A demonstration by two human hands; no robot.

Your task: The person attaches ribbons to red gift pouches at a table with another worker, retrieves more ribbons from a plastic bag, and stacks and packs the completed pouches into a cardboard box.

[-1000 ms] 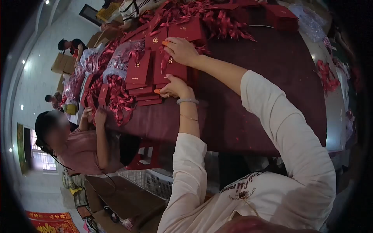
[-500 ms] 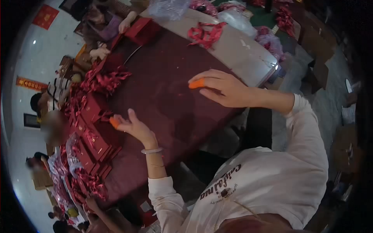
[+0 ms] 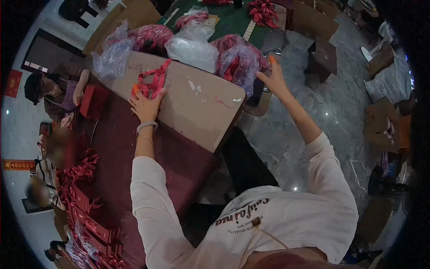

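Observation:
My left hand (image 3: 147, 107), with an orange cover on one finger and a bangle at the wrist, is at the near end of a bunch of red ribbons (image 3: 157, 83) on the beige tabletop. Its fingers are spread; whether they touch the ribbons I cannot tell. My right hand (image 3: 274, 80) also wears an orange finger cover. It is raised beyond the table's right corner with thumb and finger apart, holding nothing. Nearest to it is a clear plastic bag (image 3: 244, 67) with red material inside.
A dark red cloth (image 3: 148, 179) covers the table's near part. Red boxes (image 3: 96, 228) and red ribbons (image 3: 74, 188) pile up along its left side. Across the table a person (image 3: 67, 87) handles a red box (image 3: 93, 102). Cardboard boxes (image 3: 322, 58) stand on the floor at right.
My view and body have turned toward the beige end of the table. My left hand has moved from beside the red boxes to the ribbons; my right hand has left the red cloth.

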